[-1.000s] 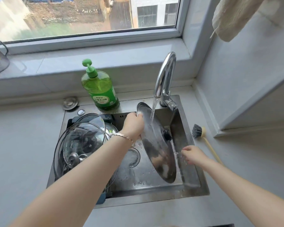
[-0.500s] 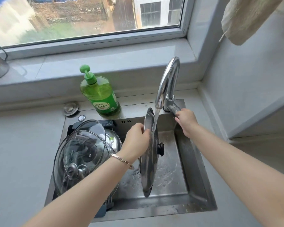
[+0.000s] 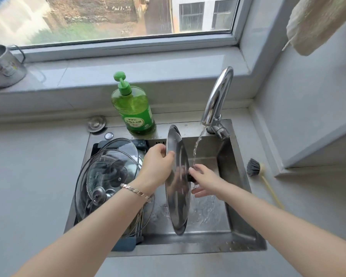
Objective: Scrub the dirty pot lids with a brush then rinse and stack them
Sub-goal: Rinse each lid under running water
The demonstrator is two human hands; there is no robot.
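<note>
A steel pot lid (image 3: 178, 198) stands on edge in the sink (image 3: 246, 236), its black knob (image 3: 191, 176) facing right. My left hand (image 3: 158, 168) grips its upper rim from the left. Beside the knob, my right hand (image 3: 206, 182) touches the lid's right face with relaxed, spread fingers. A thin stream of water (image 3: 197, 146) from the faucet (image 3: 218, 96) falls onto that hand. Several glass lids (image 3: 108, 176) lean stacked in a rack at the sink's left. The dark-bristled brush (image 3: 254, 168) with a pale handle lies on the counter right of the sink.
A green dish soap bottle (image 3: 134, 112) stands behind the sink, and a round metal stopper (image 3: 96, 122) lies to its left. A metal cup (image 3: 2, 66) sits on the windowsill. A cloth (image 3: 318, 23) hangs at the upper right. The wall corner juts out behind the brush.
My right hand left the faucet handle and came down to the lid's knob side. The lid moved left, out of the stream. The water now runs thinner.
</note>
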